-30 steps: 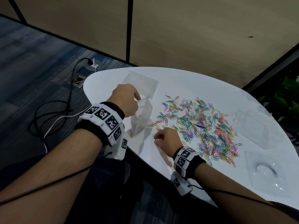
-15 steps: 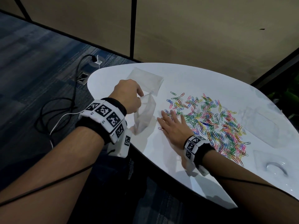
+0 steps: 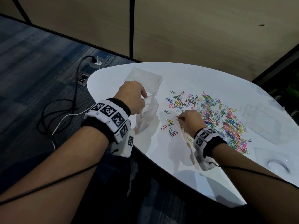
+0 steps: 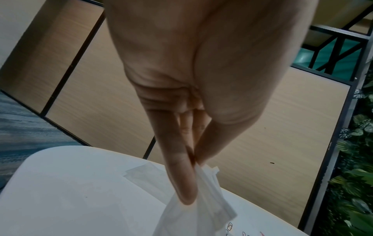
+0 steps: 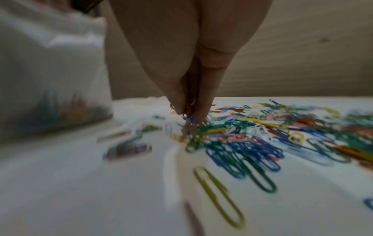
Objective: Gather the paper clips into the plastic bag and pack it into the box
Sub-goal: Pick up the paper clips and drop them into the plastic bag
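Note:
Several coloured paper clips (image 3: pixel 215 117) (image 5: pixel 262 140) lie spread across the white table (image 3: pixel 186 78). My left hand (image 3: pixel 134 96) (image 4: pixel 193 161) pinches the top edge of a clear plastic bag (image 3: pixel 145 117) (image 4: pixel 203 206) and holds it upright on the table; a few clips show at the bottom of the bag (image 5: pixel 54 89). At the left edge of the pile my right hand (image 3: pixel 187 120) (image 5: pixel 187 111) has its fingers bunched together, pinching a small cluster of paper clips. A clear plastic box (image 3: pixel 262 125) lies flat at the right of the table.
A second flat plastic bag (image 3: pixel 145 78) lies behind my left hand. A clear lid with a curved ridge (image 3: pixel 275 160) sits near the right front edge. Cables (image 3: pixel 64 110) trail on the carpet left of the table. Wall panels stand behind it.
My right hand lay flat on the clips half a second ago; now its fingers have drawn together around a cluster. My left hand keeps hold of the bag.

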Action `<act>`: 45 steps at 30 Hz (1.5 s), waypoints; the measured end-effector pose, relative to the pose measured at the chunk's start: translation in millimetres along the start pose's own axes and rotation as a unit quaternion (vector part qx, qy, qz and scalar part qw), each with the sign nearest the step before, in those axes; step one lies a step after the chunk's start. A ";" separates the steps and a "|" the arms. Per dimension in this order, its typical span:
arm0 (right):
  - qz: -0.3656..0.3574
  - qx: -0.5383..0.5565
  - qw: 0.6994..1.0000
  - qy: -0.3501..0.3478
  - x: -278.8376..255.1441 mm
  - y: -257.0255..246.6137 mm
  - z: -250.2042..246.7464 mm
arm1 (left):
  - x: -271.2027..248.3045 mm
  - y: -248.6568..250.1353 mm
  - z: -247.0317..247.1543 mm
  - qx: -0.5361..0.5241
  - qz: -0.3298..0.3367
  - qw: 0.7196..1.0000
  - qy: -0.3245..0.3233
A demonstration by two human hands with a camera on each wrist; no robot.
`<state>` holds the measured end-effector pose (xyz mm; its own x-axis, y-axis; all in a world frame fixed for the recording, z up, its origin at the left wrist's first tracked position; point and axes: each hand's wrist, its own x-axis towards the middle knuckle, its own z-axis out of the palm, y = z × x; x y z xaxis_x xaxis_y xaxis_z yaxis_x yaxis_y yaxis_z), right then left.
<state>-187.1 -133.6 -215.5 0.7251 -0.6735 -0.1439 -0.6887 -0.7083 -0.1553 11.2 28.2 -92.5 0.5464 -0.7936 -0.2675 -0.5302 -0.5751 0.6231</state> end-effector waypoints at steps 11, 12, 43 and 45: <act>0.127 0.693 0.709 0.040 -27.0 -46.3 -97.3 | -1.0 5.8 7.6 -0.001 0.001 1.000 -0.025; 0.120 0.719 0.685 0.026 -29.9 -59.4 -96.5 | -1.4 6.2 8.8 -0.001 0.003 1.000 -0.027; -0.042 0.270 0.962 0.004 -31.7 -107.5 -48.0 | -12.1 11.1 17.1 -0.026 0.040 0.998 -0.048; -0.076 0.191 0.979 0.000 -29.9 -104.7 -48.9 | -12.9 11.2 18.5 -0.028 0.043 0.997 -0.050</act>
<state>-136.8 -49.7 -147.2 0.8195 -0.5660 -0.0904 -0.5212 -0.6703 -0.5283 -13.8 28.4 -95.7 0.4316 -0.8572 -0.2810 -0.5339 -0.4938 0.6864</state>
